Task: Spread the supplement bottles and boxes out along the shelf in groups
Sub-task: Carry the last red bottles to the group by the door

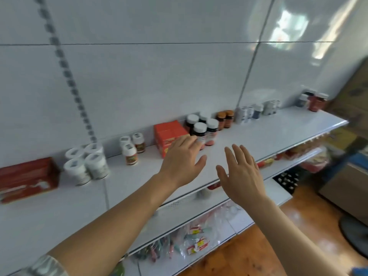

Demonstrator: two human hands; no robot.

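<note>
With fingers loosely apart and clamped on nothing, our left hand (pixel 182 156) reaches nearest the dark white-capped plastic bottles (pixel 201 129) standing upright just beyond its fingertips, perhaps touching, while our right hand (pixel 242 176) hovers splayed beside.

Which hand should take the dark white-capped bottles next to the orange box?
Left. The left hand already reaches the front dark bottles beside the orange box; the right hand hovers open nearer the shelf edge.

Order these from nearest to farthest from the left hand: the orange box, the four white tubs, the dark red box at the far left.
From the left hand:
1. orange box, beside the fingers.
2. white tubs, further left.
3. dark red box, far left end.
</note>
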